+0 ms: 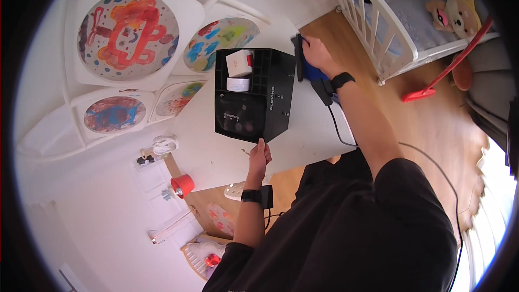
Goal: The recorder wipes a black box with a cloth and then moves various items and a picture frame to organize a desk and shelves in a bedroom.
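A black cosmetics case point(279, 95) with metal latches and lettering on its side stands on a white table point(202, 162). Its divided compartment holds a small white carton point(239, 64) with a red patch and a round white jar point(238, 84). A dark clear-topped lid point(240, 115) covers the nearer part. My left hand point(260, 156) is at the case's near corner, thumb against it and fingers curled. Beyond the far right side of the case, my right hand point(317, 53) grips a blue and black object point(312, 72), partly hidden by the hand and wrist strap.
Painted round pictures point(129, 34) line the left side. A red cup point(182, 185) sits by the table's lower left edge. At right are a white crib point(399, 50) with plush toys, a red long-handled brush point(419, 95) and a black cable point(450, 182) across the wooden floor.
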